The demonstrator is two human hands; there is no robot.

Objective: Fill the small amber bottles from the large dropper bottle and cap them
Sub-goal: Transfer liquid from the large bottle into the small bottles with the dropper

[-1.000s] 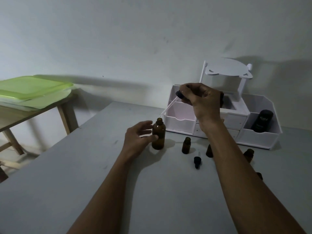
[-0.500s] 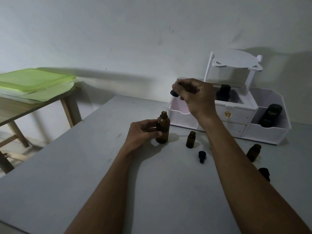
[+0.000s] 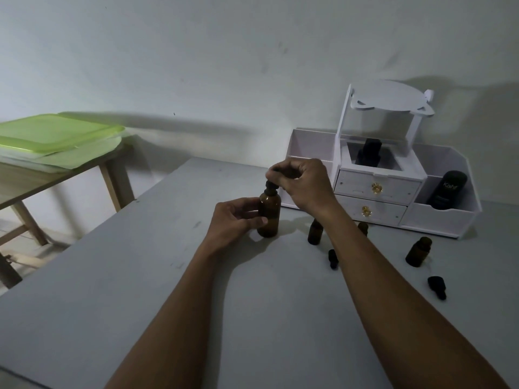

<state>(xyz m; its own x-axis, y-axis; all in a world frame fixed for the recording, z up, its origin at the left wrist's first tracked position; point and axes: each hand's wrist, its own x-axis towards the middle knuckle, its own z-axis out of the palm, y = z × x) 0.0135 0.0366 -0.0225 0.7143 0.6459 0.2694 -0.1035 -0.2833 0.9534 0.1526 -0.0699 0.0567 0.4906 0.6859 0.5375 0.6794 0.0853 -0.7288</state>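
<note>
The large dropper bottle (image 3: pixel 269 217) is standing on the table (image 3: pixel 140 290), sitting between the left hand (image 3: pixel 234 221) fingers and thumb. The right hand (image 3: pixel 302 182) fingers are resting on its dropper cap (image 3: pixel 271 187) directly above. Small bottles (image 3: pixel 314 233) and loose caps (image 3: pixel 333 258) are lying right of those fingers; the organizer (image 3: pixel 393 192) is standing behind them.

I see a grey counter (image 3: pixel 118 290) set against a pale wall (image 3: pixel 196 51), and at its far right edge a white organizer (image 3: pixel 438 220) with two small drawers with gold knobs and a flat shelf raised on top. In the organizer's right open bin I see a black tube (image 3: pixel 447 190) lying tilted, and another dark container (image 3: pixel 370 153) stands in the middle compartment. Off to the left I see a wooden side table (image 3: pixel 50 181) carrying stacked green trays (image 3: pixel 56 134).
</note>
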